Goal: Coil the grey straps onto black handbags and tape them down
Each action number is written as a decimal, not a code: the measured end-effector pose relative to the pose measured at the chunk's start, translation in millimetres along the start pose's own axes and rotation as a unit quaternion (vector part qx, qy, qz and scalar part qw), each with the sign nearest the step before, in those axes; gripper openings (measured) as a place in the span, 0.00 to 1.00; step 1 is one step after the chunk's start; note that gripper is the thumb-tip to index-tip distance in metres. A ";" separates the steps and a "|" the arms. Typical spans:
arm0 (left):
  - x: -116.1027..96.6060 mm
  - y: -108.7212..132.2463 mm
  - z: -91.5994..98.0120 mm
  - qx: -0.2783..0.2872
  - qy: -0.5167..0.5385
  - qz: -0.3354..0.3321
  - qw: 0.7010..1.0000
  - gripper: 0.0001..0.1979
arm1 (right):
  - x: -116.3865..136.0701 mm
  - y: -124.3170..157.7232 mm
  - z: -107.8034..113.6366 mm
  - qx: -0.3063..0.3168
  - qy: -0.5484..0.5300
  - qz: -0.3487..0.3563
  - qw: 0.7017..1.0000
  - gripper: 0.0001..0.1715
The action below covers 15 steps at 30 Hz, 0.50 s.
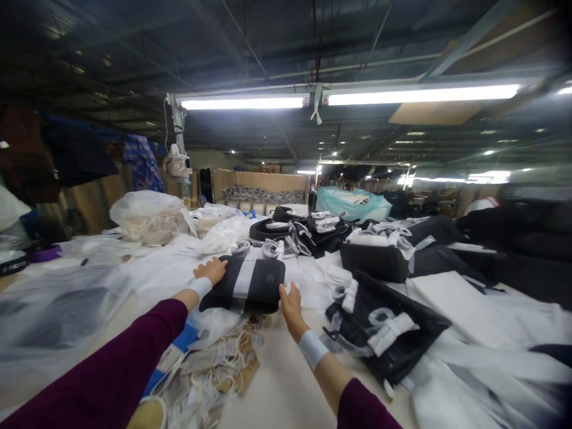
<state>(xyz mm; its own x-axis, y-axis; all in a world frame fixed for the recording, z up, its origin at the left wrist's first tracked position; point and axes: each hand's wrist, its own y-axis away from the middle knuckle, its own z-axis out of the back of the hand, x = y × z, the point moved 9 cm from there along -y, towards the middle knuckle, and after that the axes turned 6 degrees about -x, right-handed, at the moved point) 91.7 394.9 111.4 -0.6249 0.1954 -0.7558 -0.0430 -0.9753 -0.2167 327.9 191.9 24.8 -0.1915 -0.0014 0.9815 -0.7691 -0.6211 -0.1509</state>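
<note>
A flat black bag [266, 285] with a pale wrapping band across its middle is held just over the table. My left hand [212, 271] grips its upper left edge, fingers closed over the rim. At the opposite end, my right hand [291, 305] pinches the right edge between thumb and fingers. Just behind the bag are two wrapped strap coils [272, 249]. Below and to the left lies a heap of hang tags [223, 363] with white strings. The underside of the bag is hidden.
To the right lies another black bag [402, 339] with wrapped straps on it. More black bags [373, 260] and white paper [473, 304] crowd the right side. Clear plastic bags [58, 310] spread over the left. A stuffed plastic sack [149, 217] stands behind.
</note>
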 end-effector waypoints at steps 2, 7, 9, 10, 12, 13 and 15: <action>-18.2 17.9 8.8 -0.056 -0.027 -0.057 0.996 0.14 | 6.8 35.2 16.0 0.009 0.046 0.027 0.999 0.35; -65.5 71.7 24.0 -0.120 -0.077 -0.189 0.972 0.16 | 0.1 126.7 52.9 0.071 0.199 0.103 0.972 0.33; -85.3 98.4 28.9 -0.119 -0.095 -0.231 0.961 0.17 | -12.9 156.0 64.7 0.094 0.302 0.134 0.939 0.36; -94.9 113.6 30.5 -0.113 -0.100 -0.253 0.956 0.17 | -19.2 167.3 71.2 0.095 0.344 0.145 0.923 0.38; -110.4 146.5 30.4 -0.092 -0.098 -0.297 0.945 0.17 | -28.0 182.3 85.3 0.079 0.398 0.160 0.900 0.39; -114.4 163.0 27.4 -0.076 -0.091 -0.319 0.940 0.16 | -28.6 186.6 92.7 0.066 0.419 0.174 0.889 0.39; -112.0 193.2 13.2 -0.046 -0.070 -0.355 0.931 0.15 | -20.9 191.7 110.9 0.034 0.450 0.222 0.865 0.35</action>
<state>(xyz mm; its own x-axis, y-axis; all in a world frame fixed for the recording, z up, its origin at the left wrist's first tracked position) 143.1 183.3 162.4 -0.5599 0.7657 -0.3165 -0.4211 -0.5919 -0.6872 252.1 -14.1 -11.7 -0.8785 0.3396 0.3360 -0.4666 -0.7609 -0.4510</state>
